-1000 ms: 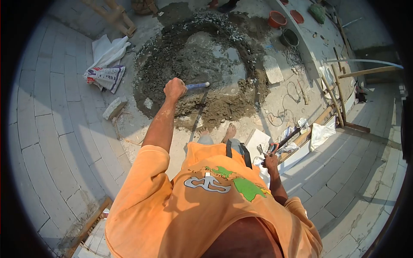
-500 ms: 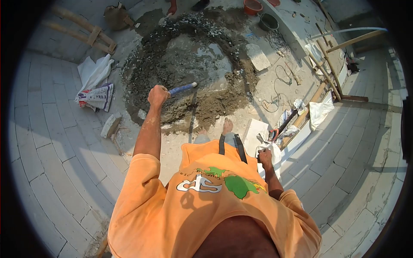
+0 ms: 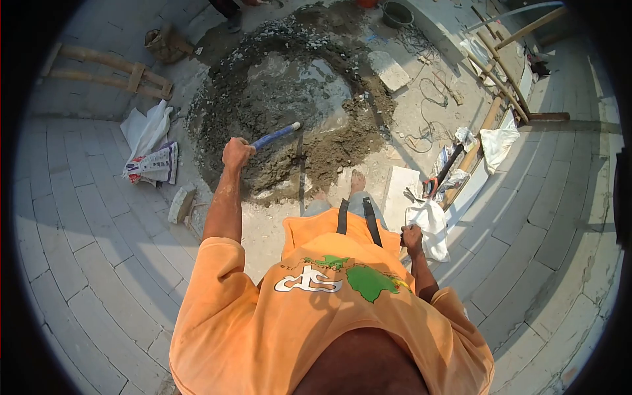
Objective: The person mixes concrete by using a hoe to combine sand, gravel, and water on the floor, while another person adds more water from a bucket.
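My left hand point(image 3: 237, 153) is closed round the end of a blue hose point(image 3: 273, 136), held up over the near left part of a ring of wet mortar point(image 3: 332, 158). The hose's pale open end points to the right, toward a grey puddle point(image 3: 319, 82) inside the ring. Low on the right, beside my orange shirt point(image 3: 316, 263), my right hand point(image 3: 412, 237) is closed near a white sack point(image 3: 431, 224). What its fingers hold, if anything, is too small to make out. My bare feet stand at the mortar's near edge.
A printed bag point(image 3: 155, 164) and a broken block point(image 3: 182, 203) lie at left, below a wooden ladder-like frame point(image 3: 135, 78). Poles point(image 3: 503, 76), a saw point(image 3: 431, 187) and cables are at right. Another person's foot point(image 3: 234, 23) shows at the top, near a dark bucket point(image 3: 397, 14).
My left hand and the hose have shifted slightly left and down. My right hand is a little further right. The view has tilted, and the other person's leg shows further left.
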A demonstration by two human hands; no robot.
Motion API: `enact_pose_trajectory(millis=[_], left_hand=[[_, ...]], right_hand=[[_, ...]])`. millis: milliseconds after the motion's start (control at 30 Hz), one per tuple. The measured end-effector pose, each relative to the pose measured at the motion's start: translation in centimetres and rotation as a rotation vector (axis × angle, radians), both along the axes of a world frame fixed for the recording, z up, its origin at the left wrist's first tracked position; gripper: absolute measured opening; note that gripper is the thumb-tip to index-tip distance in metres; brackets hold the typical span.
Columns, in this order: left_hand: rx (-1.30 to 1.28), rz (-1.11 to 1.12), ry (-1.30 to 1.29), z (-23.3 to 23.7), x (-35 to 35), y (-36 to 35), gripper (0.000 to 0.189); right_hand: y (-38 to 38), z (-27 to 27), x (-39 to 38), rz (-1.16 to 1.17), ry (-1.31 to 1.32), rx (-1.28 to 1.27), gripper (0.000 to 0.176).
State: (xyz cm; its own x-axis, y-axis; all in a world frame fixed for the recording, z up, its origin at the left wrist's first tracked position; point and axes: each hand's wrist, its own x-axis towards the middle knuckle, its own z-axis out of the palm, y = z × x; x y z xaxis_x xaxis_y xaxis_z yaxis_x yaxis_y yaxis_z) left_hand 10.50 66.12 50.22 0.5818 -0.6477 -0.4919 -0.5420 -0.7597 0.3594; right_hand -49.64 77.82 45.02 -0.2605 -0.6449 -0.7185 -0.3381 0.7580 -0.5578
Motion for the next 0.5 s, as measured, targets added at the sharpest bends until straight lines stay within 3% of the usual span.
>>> enact_pose_trajectory(millis=[133, 200, 267, 333, 400, 433, 467, 500], left_hand=[[-0.060, -0.004, 0.104, -0.7, -0.3, 1.5, 0.023], [-0.067, 0.038, 0.179, -1.2, -0.6, 3.1, 0.021], [0.112, 0.141, 0.495, -2.0, -1.2, 4.4, 0.036], [0.177, 0.225, 0.543, -2.0, -3.8, 6.5, 0.056], [0.040, 0.339, 0.530, -1.3, -7.8, 8.7, 0.046], [0.069, 0.255, 0.518, -2.1, -9.1, 9.7, 0.055], [0.101, 0.176, 0.504, -3.3, -10.0, 10.2, 0.064], [0.093, 0.200, 0.493, -4.0, -10.8, 9.9, 0.064]], right_hand=[[0.6, 0.4, -0.1, -0.038, 0.056, 0.028, 0.016], [1.9, -2.0, -1.6, -0.024, 0.061, 0.045, 0.018], [3.3, -6.4, -4.4, 0.084, 0.103, 0.075, 0.021], [4.1, -10.0, -7.6, 1.029, 0.482, -0.123, 0.025], [2.1, -8.6, -6.6, 0.162, 0.153, 0.273, 0.025], [4.7, -19.1, -12.9, 0.513, 0.147, -0.041, 0.025], [2.7, -17.1, -12.1, 0.676, 0.254, -0.045, 0.021], [1.0, -16.4, -12.0, 0.635, 0.247, -0.009, 0.019]])
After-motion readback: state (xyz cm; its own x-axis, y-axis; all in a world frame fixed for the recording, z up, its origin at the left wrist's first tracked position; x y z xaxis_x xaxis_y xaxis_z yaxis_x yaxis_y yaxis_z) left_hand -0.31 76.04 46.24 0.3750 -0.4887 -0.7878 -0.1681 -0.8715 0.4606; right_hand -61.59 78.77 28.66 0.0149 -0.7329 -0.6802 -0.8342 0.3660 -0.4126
